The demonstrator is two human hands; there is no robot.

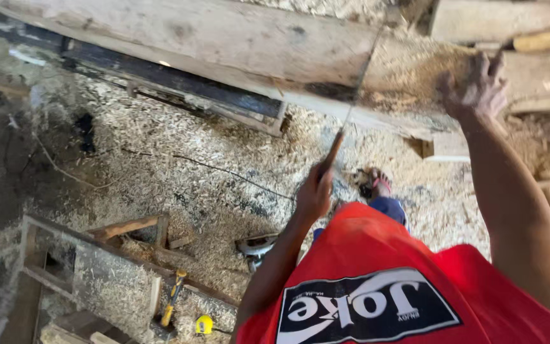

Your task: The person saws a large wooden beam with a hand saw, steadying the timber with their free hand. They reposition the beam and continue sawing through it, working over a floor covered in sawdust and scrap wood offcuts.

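Left hand closed round wooden handle of handsaw, blade running up toward 12 o'clock into cut in thick plank. Right hand at 2 o'clock, fingers spread flat on sawdust-covered plank top, gripping nothing. Sawdust over floor; sandalled foot just beside left hand; hammer and yellow tape measure at 7 o'clock on wooden frame.

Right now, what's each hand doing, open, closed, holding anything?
Left hand: closed around the saw handle, blade set in the plank.
Right hand: open, fingers spread, pressing on the sawdust-covered plank, holding nothing.
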